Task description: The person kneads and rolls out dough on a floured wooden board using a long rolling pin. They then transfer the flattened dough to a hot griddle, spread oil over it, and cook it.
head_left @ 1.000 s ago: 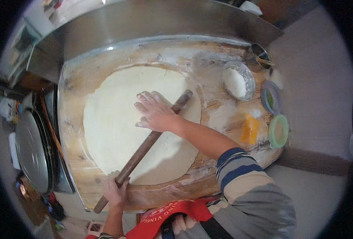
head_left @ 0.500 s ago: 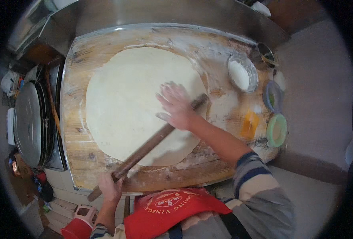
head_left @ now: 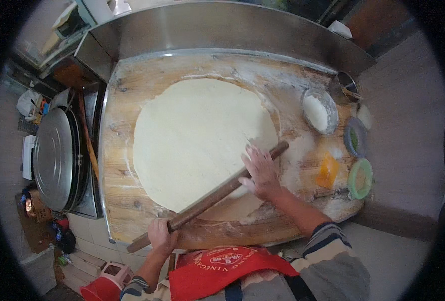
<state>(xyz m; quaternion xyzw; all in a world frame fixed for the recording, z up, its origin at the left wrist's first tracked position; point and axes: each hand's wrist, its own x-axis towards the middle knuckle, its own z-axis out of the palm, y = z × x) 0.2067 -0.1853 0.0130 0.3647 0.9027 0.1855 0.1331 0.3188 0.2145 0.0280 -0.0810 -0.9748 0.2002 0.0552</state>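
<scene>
A large, thin, pale sheet of dough lies on the floured wooden board. A dark wooden rolling pin slants along its near right edge. The dough ends at the pin there; whether some is wrapped round it I cannot tell. My left hand is closed round the pin near its lower left end, close to the board's front edge. Toward the other end, my floury right hand holds the pin from above, fingers reaching over its far side and thumb to the left.
The wooden board has a metal wall behind it. At right stand a bowl of flour, a metal pot, a green-rimmed bowl and an orange scraper. Round metal pans are stacked at left.
The dough that showed on the near side of the pin no longer shows there. My right hand has drawn back from lying spread on the dough onto the pin. The whole view has shifted.
</scene>
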